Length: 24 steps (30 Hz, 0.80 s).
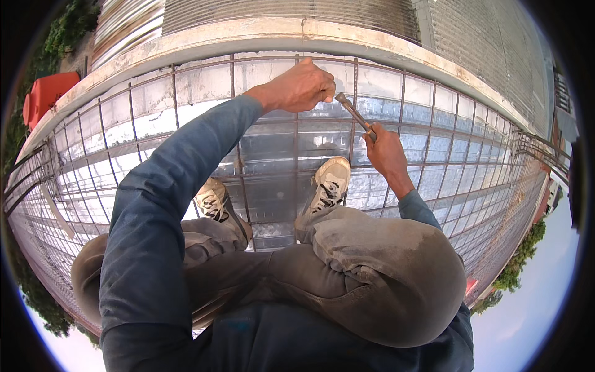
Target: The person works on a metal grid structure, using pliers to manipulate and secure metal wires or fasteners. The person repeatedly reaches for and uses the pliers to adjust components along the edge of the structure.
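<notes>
My right hand [385, 155] is closed around the handles of a pair of metal pincers [354, 113]. Their narrow head points up and left, close to the fingers of my left hand [305, 87]. That hand is closed in a pinch above the far part of a steel rebar mesh [296, 142]; whatever it may hold is too small or hidden to make out. Thin rusty bars of the mesh cross beneath both hands, over shiny metal decking [266, 146].
I squat with both shoes [331, 183] on the mesh and decking. A concrete ledge [248, 38] curves along the far side, with corrugated roofs [347, 15] beyond it. Bent bar ends [539, 149] stick out at the right. A red tank [49, 96] stands beyond the ledge at far left.
</notes>
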Motion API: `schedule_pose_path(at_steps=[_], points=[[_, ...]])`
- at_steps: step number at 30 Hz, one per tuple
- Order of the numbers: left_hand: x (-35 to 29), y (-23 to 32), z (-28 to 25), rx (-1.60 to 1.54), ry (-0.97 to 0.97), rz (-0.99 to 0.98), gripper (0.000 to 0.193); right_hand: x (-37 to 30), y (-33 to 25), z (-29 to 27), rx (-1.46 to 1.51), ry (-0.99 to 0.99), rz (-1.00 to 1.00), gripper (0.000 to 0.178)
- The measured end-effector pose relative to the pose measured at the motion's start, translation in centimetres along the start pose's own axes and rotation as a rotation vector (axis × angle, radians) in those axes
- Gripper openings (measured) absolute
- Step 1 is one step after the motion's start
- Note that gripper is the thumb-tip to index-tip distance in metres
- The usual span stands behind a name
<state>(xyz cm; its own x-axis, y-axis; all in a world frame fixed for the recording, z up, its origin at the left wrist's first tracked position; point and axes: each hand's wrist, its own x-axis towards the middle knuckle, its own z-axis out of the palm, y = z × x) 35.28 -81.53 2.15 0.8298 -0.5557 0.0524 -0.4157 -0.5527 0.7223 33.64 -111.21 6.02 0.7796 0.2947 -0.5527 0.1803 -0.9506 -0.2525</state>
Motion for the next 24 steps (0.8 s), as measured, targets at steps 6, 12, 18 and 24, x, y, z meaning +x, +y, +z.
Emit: schedule_pose_path(at_steps=[6, 12, 18, 24], points=[[-0.6, -0.6, 0.6, -0.059, -0.029, -0.045, 0.014, -1.3, -0.6, 1.3, 0.041, 0.009, -0.030, 0.018], [-2.1, -2.7, -0.3, 0.154, -0.119, -0.070, 0.016, -3.1, 0.0, 0.8, 0.043, -0.032, 0.001, 0.020], [-1.1, -0.1, 0.5, 0.213, -0.068, 0.024, 0.015, -4.1, 7.4, 1.0, 0.008, 0.054, 0.084, 0.034], [-1.7, -0.9, 3.7, 0.295, 0.124, 0.056, 0.012, 3.0, -1.7, -1.9, 0.442, 0.300, -0.207, 0.035]])
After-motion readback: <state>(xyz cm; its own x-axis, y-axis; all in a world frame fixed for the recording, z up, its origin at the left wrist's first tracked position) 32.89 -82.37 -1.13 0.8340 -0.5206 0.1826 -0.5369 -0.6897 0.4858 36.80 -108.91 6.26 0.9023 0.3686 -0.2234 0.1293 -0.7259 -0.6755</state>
